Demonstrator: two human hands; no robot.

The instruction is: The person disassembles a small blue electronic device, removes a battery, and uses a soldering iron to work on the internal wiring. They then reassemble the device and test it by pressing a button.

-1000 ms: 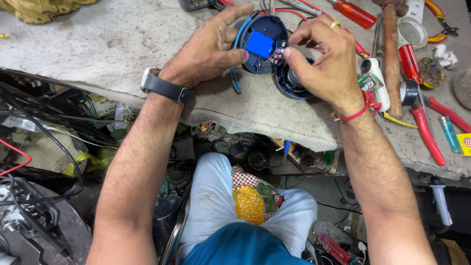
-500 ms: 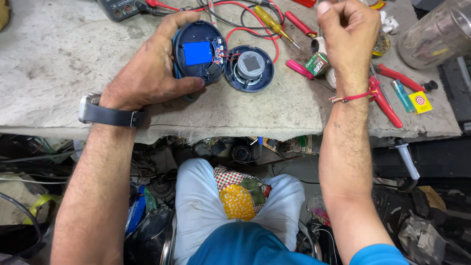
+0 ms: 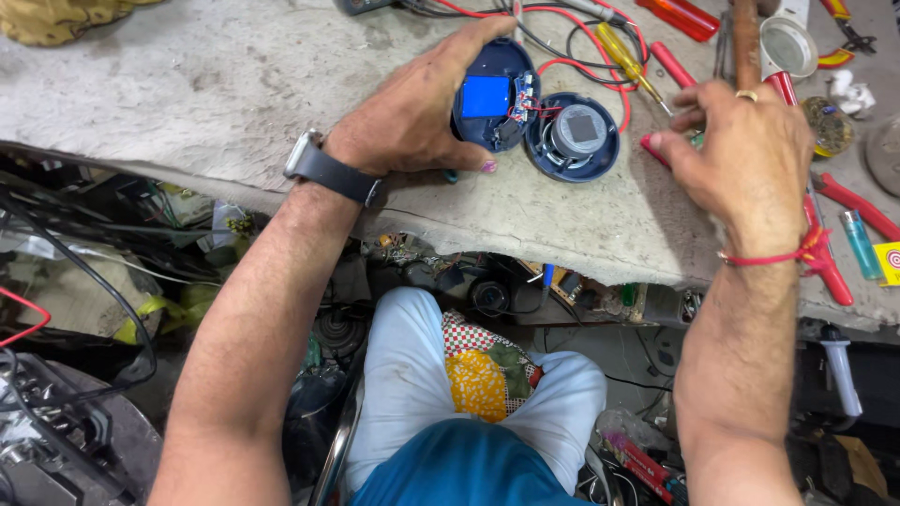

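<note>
Item: small round dark-blue plastic device, opened into two halves (image 3: 534, 117), lying on the worn grey stone workbench (image 3: 187, 84) near its front edge. The left half (image 3: 492, 105) shows a bright blue rectangular cell and a small circuit board; the right half (image 3: 572, 137) carries a round grey speaker-like part. Short red and black wires join the two across the gap.

Left hand (image 3: 412, 122), with a dark strap wristwatch (image 3: 328, 171) on the wrist: curled around the left half, thumb along its near rim and fingers over the far side, pinning it to the bench.

Right hand (image 3: 741, 155), a red thread (image 3: 769, 258) at the wrist: just right of the device and off it, fingers bent and pinched at the end of a red-handled tool (image 3: 656, 150). Whether the tool is actually lifted cannot be told.

Beyond the device: a yellow-handled screwdriver (image 3: 623, 52), looping red and black leads (image 3: 581, 56), a wooden-handled tool (image 3: 745, 37), a round white lid (image 3: 787, 45). Further right: red-handled pliers (image 3: 834, 272), a pale blue lighter (image 3: 858, 244).

State of work, by appearance: case already parted and insides exposed; wiring still attached; halves not yet rejoined.
</note>
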